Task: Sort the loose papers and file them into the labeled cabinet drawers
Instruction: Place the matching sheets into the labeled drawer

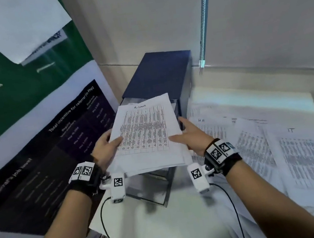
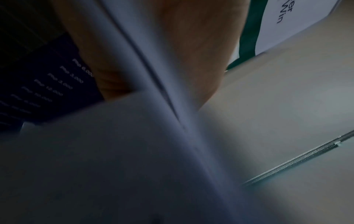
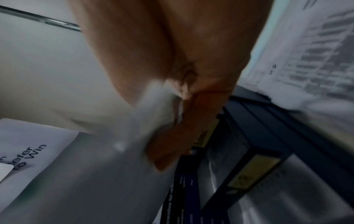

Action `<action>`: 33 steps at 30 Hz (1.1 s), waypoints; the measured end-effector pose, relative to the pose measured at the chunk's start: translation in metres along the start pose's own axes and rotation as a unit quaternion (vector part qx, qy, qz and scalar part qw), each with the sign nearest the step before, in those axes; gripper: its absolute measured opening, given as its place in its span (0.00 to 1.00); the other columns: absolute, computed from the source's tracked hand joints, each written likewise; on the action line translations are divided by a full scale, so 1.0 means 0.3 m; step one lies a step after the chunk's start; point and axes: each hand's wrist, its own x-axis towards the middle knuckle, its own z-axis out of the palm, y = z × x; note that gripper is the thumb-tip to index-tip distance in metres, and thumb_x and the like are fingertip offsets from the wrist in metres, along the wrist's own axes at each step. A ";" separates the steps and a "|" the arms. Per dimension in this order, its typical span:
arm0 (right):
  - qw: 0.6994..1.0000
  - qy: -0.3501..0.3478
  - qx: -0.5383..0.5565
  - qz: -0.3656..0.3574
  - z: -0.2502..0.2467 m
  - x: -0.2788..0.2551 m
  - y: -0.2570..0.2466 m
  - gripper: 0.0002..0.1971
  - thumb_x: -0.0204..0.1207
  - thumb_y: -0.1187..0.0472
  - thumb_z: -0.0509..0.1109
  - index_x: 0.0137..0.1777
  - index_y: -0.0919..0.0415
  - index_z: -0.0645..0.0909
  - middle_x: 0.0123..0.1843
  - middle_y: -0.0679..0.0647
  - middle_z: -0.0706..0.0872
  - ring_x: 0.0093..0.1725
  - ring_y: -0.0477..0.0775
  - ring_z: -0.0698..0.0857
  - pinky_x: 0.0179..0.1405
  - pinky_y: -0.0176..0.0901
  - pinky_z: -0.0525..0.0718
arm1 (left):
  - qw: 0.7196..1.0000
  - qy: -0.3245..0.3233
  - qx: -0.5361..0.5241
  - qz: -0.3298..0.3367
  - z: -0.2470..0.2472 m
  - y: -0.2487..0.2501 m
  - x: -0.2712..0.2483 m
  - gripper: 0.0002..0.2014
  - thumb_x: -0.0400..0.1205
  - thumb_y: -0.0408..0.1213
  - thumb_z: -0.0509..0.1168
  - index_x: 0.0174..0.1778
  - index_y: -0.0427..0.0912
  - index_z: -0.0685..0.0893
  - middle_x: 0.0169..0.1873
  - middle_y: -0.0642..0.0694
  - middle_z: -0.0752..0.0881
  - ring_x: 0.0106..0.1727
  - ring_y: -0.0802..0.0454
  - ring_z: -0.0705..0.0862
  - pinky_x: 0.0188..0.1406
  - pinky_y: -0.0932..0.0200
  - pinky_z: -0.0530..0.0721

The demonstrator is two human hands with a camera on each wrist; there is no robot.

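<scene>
A stack of printed sheets (image 1: 146, 134) with "Admin" handwritten on top hangs over the pulled-out top drawer (image 1: 151, 188) of the dark blue cabinet (image 1: 158, 74). My left hand (image 1: 107, 144) grips the stack's left edge, thumb on top. On the right edge my right hand (image 1: 184, 133) holds it, thumb on the page and fingers under. In the left wrist view the sheets (image 2: 107, 151) fill the frame edge-on below my palm. The right wrist view, blurred, shows the sheets (image 3: 134, 136) pinched, with yellow drawer labels (image 3: 252, 171) on the cabinet front beside them.
More loose papers marked "HR" (image 1: 207, 124) and "IT" (image 1: 302, 155) spread over the white table (image 1: 167, 228) to the cabinet's right. A large poster (image 1: 35, 146) leans at the left. A beaded blind cord (image 1: 203, 19) hangs against the back wall.
</scene>
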 end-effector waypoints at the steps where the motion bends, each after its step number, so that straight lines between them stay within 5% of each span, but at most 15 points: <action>1: 1.000 -0.001 -0.004 -0.010 0.026 0.011 0.012 0.35 0.75 0.74 0.73 0.78 0.51 0.65 0.62 0.52 0.87 0.59 0.55 0.88 0.61 0.57 0.86 | 1.000 0.013 -0.015 -0.014 -0.025 0.012 0.007 0.26 0.85 0.27 0.63 0.80 0.35 0.66 0.65 0.32 0.83 0.61 0.37 0.85 0.58 0.48 0.84; 3: 0.999 0.040 0.004 -0.012 0.063 0.030 0.020 0.34 0.76 0.76 0.71 0.79 0.54 0.68 0.69 0.55 0.83 0.65 0.58 0.86 0.66 0.59 0.83 | 0.999 0.008 -0.002 -0.043 -0.066 0.038 0.008 0.31 0.84 0.33 0.66 0.82 0.36 0.62 0.62 0.37 0.84 0.54 0.46 0.87 0.51 0.55 0.84; 5: 0.997 0.079 0.026 -0.005 0.084 0.053 0.025 0.30 0.78 0.76 0.68 0.78 0.57 0.72 0.74 0.58 0.78 0.71 0.59 0.81 0.74 0.60 0.77 | 0.994 -0.042 0.070 -0.072 -0.100 0.055 -0.005 0.28 0.83 0.40 0.68 0.78 0.36 0.71 0.50 0.44 0.87 0.38 0.57 0.86 0.33 0.63 0.82; 7: 0.994 0.085 0.065 0.024 0.099 0.047 0.028 0.27 0.78 0.76 0.66 0.76 0.58 0.75 0.76 0.60 0.77 0.72 0.59 0.79 0.76 0.59 0.74 | 0.984 -0.102 0.118 -0.084 -0.131 0.069 -0.017 0.20 0.83 0.40 0.68 0.68 0.34 0.80 0.34 0.44 0.84 0.22 0.57 0.77 0.16 0.67 0.71; 9: 0.991 0.051 0.110 0.064 0.121 0.017 0.040 0.25 0.79 0.77 0.65 0.75 0.60 0.76 0.73 0.62 0.79 0.70 0.62 0.81 0.75 0.59 0.75 | 0.984 -0.129 0.100 -0.077 -0.156 0.093 -0.019 0.17 0.81 0.35 0.69 0.66 0.36 0.82 0.40 0.39 0.85 0.27 0.51 0.79 0.18 0.64 0.75; 11: 0.988 0.007 0.123 0.090 0.152 -0.021 0.038 0.24 0.80 0.76 0.65 0.74 0.60 0.76 0.71 0.62 0.82 0.69 0.61 0.82 0.74 0.55 0.77 | 0.990 -0.100 0.069 -0.069 -0.183 0.120 0.005 0.25 0.77 0.30 0.70 0.72 0.39 0.78 0.54 0.36 0.88 0.42 0.48 0.86 0.35 0.60 0.85; 16: 0.983 -0.020 0.156 0.092 0.198 -0.023 -0.027 0.22 0.81 0.75 0.63 0.74 0.64 0.76 0.66 0.64 0.86 0.68 0.63 0.83 0.56 0.43 0.86 | 0.993 -0.102 -0.036 -0.037 -0.222 0.193 0.048 0.26 0.77 0.28 0.65 0.74 0.41 0.76 0.59 0.34 0.87 0.44 0.50 0.89 0.40 0.62 0.87; 19: 0.981 0.007 0.180 0.075 0.210 0.009 -0.079 0.21 0.81 0.76 0.62 0.74 0.68 0.76 0.64 0.66 0.86 0.56 0.58 0.88 0.50 0.41 0.90 | 0.988 -0.111 -0.101 -0.041 -0.234 0.232 0.066 0.21 0.83 0.28 0.61 0.73 0.43 0.75 0.40 0.40 0.85 0.21 0.58 0.80 0.15 0.69 0.75; 21: 0.977 0.021 0.204 0.053 0.213 0.026 -0.111 0.20 0.81 0.76 0.61 0.73 0.69 0.77 0.59 0.63 0.89 0.46 0.52 0.90 0.40 0.36 0.90 | 0.979 -0.144 -0.135 -0.053 -0.245 0.246 0.092 0.24 0.81 0.32 0.65 0.74 0.45 0.71 0.29 0.45 0.77 0.17 0.59 0.71 0.08 0.70 0.65; 23: 0.977 0.052 0.205 0.038 0.214 0.046 -0.135 0.20 0.82 0.76 0.62 0.72 0.68 0.77 0.55 0.58 0.90 0.41 0.47 0.90 0.36 0.33 0.88 | 0.974 -0.173 -0.136 -0.048 -0.247 0.249 0.129 0.28 0.76 0.35 0.72 0.70 0.46 0.69 0.26 0.47 0.77 0.18 0.58 0.72 0.09 0.69 0.63; 25: 0.978 0.088 0.188 0.029 0.211 0.080 -0.145 0.21 0.82 0.76 0.62 0.74 0.68 0.75 0.56 0.58 0.89 0.42 0.45 0.91 0.36 0.34 0.88 | 0.983 -0.146 -0.104 -0.038 -0.232 0.246 0.164 0.25 0.80 0.31 0.69 0.71 0.48 0.69 0.25 0.48 0.82 0.19 0.57 0.74 0.10 0.68 0.63; 28: 0.982 0.132 0.127 0.041 0.207 0.128 -0.147 0.20 0.81 0.74 0.65 0.73 0.65 0.76 0.59 0.61 0.88 0.40 0.47 0.91 0.34 0.35 0.88 | 0.991 -0.121 -0.060 -0.004 -0.200 0.225 0.225 0.16 0.81 0.25 0.68 0.64 0.39 0.80 0.28 0.47 0.85 0.18 0.59 0.74 0.11 0.70 0.67; 30: 0.991 0.107 0.069 0.049 0.206 0.136 -0.149 0.18 0.80 0.69 0.70 0.70 0.61 0.79 0.54 0.59 0.88 0.36 0.49 0.89 0.32 0.38 0.87 | 0.995 -0.098 -0.005 0.026 -0.183 0.198 0.273 0.10 0.79 0.27 0.70 0.56 0.37 0.87 0.29 0.45 0.85 0.19 0.59 0.75 0.15 0.71 0.71; 33: 0.997 0.042 -0.016 0.061 0.216 0.134 -0.150 0.15 0.77 0.65 0.74 0.64 0.63 0.83 0.44 0.57 0.86 0.28 0.48 0.84 0.28 0.35 0.86 | 0.993 -0.071 0.077 0.058 -0.146 0.188 0.331 0.06 0.76 0.32 0.75 0.46 0.45 0.93 0.33 0.44 0.88 0.28 0.53 0.79 0.22 0.67 0.80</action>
